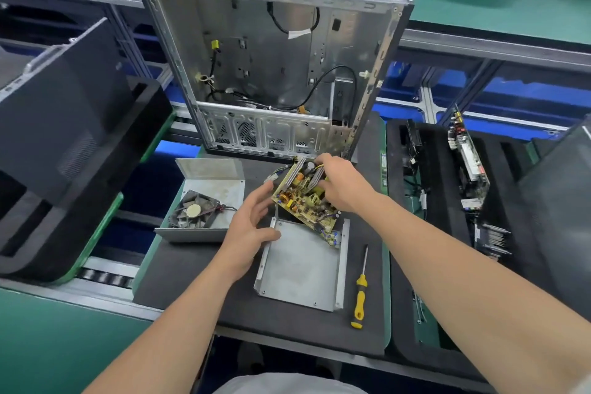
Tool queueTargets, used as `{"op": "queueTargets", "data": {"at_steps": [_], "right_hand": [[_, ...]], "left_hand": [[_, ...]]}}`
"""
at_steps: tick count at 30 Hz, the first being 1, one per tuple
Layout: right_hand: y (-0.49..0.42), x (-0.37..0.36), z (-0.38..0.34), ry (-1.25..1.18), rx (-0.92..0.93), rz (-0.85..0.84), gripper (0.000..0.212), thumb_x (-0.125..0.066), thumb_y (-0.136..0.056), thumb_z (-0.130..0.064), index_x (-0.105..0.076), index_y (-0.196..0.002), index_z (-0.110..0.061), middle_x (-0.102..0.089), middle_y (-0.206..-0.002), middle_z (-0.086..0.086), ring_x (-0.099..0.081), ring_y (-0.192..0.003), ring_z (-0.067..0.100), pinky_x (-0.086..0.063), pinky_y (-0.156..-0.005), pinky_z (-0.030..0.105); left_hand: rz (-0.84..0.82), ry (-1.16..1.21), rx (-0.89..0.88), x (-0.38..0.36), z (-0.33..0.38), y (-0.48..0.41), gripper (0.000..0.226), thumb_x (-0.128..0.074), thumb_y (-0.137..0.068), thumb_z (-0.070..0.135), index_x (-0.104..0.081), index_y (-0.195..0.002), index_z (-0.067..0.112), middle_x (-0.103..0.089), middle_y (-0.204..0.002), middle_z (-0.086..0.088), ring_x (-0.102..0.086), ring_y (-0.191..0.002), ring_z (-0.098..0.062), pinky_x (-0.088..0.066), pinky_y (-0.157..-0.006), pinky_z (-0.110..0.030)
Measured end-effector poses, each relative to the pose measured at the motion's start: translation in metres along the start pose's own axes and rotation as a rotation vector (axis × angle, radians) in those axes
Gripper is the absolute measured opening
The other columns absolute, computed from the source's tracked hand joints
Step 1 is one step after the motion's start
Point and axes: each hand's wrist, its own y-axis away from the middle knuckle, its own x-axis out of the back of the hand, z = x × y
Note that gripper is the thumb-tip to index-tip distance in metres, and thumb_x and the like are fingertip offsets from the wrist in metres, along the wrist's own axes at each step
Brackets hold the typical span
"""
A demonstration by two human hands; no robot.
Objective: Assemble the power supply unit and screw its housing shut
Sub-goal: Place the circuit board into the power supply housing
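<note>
The big open computer case (271, 51) stands like a wall at the back of the tabletop (198, 281). The metal box with the fan (224, 192) blocks the left. The screwdriver (360, 291) lies near the flat metal tray (300, 269), on its right. The circuit board (303, 201) hangs tilted over the tray's far end. A hand can slide in over the tabletop in front of the tray.

yellow-blk screwdriver (360, 293), yellow circuit board (303, 198)

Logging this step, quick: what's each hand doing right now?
Left hand: open, fingers spread beside the circuit board.
Right hand: grips the circuit board.
</note>
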Motion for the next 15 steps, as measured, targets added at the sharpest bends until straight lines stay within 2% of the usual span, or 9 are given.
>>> {"op": "queueTargets", "data": {"at_steps": [4,8,10,12,14,15], "right_hand": [[0.003,-0.002,0.01,-0.041,0.047,0.005,0.052,-0.055,-0.107,-0.013,-0.036,-0.155,-0.019,-0.045,-0.151,0.01,-0.049,-0.136,0.032,-0.043,-0.107,0.04],[0.007,0.002,0.017,-0.084,0.077,-0.002,0.059,-0.068,-0.099,-0.021,-0.039,-0.15,-0.023,-0.051,-0.144,0.009,-0.051,-0.131,0.03,-0.042,-0.095,0.034],[0.008,0.003,0.017,-0.099,0.056,-0.015,0.062,-0.074,-0.096,-0.022,-0.038,-0.146,-0.027,-0.057,-0.134,0.012,-0.058,-0.115,0.031,-0.047,-0.086,0.035],[0.009,0.004,0.015,-0.127,0.004,-0.005,0.059,-0.073,-0.097,-0.017,-0.037,-0.142,-0.032,-0.06,-0.115,0.012,-0.063,-0.087,0.026,-0.056,-0.075,0.041],[0.009,0.003,0.015,-0.163,-0.015,0.011,0.059,-0.068,-0.099,-0.01,-0.038,-0.142,-0.036,-0.057,-0.104,0.005,-0.061,-0.072,0.02,-0.056,-0.062,0.037],[0.01,0.003,0.015,-0.178,-0.012,0.017,0.062,-0.065,-0.099,-0.005,-0.039,-0.145,-0.037,-0.056,-0.107,0.002,-0.06,-0.07,0.019,-0.052,-0.055,0.032]], "left_hand": [[0.005,0.033,-0.022,0.001,-0.003,-0.001,0.099,-0.066,-0.061,-0.01,-0.047,-0.152,0.022,-0.055,-0.151,0.014,-0.049,-0.141,-0.008,-0.033,-0.12,-0.032],[0.009,0.05,-0.033,0.001,-0.007,-0.002,0.097,-0.07,-0.07,-0.023,-0.048,-0.152,0.024,-0.058,-0.149,0.009,-0.051,-0.139,-0.009,-0.034,-0.118,-0.033],[0.007,0.063,-0.04,0.001,-0.008,-0.004,0.098,-0.072,-0.07,-0.023,-0.048,-0.152,0.024,-0.06,-0.147,0.006,-0.053,-0.138,-0.013,-0.035,-0.118,-0.035],[0.004,0.08,-0.054,0.002,-0.008,-0.005,0.098,-0.074,-0.066,-0.016,-0.048,-0.152,0.023,-0.06,-0.147,0.003,-0.054,-0.138,-0.016,-0.035,-0.117,-0.037],[-0.005,0.094,-0.069,0.002,-0.008,-0.005,0.097,-0.075,-0.066,-0.014,-0.049,-0.151,0.023,-0.06,-0.147,0.002,-0.054,-0.139,-0.017,-0.036,-0.116,-0.037],[-0.013,0.104,-0.074,0.003,-0.008,-0.005,0.096,-0.075,-0.067,-0.015,-0.049,-0.151,0.023,-0.06,-0.147,0.001,-0.053,-0.139,-0.018,-0.036,-0.115,-0.036]]}}
